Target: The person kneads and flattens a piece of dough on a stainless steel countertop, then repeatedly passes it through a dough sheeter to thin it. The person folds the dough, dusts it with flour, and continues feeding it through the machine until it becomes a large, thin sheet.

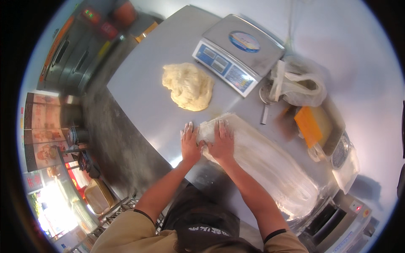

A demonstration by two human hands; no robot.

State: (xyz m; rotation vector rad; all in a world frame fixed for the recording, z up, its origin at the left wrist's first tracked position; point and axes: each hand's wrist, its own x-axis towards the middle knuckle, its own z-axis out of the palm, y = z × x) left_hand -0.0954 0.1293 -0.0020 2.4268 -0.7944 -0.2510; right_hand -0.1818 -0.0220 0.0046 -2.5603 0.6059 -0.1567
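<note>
A long sheet of floured dough or a thick flour layer, I cannot tell which, forms a white strip (pixel 265 161) running diagonally over the metal table (pixel 142 95). My right hand (pixel 223 142) rests palm down on the strip's upper left end, fingers pointing away from me. Beside it, my left hand (pixel 190 144) lies flat at the strip's left edge, its thumb near the right thumb. Flour coats the fingers of both hands, and neither holds anything. Beyond them sits a large lump of pale dough (pixel 190 87).
A digital scale (pixel 226 64) stands behind the dough. To its right are a metal strainer (pixel 267 95), a plastic bag (pixel 303 85) and a tray with an orange scraper or card (pixel 308 126). A machine (pixel 343 221) adjoins the table at lower right; an oven (pixel 68 60) stands far left.
</note>
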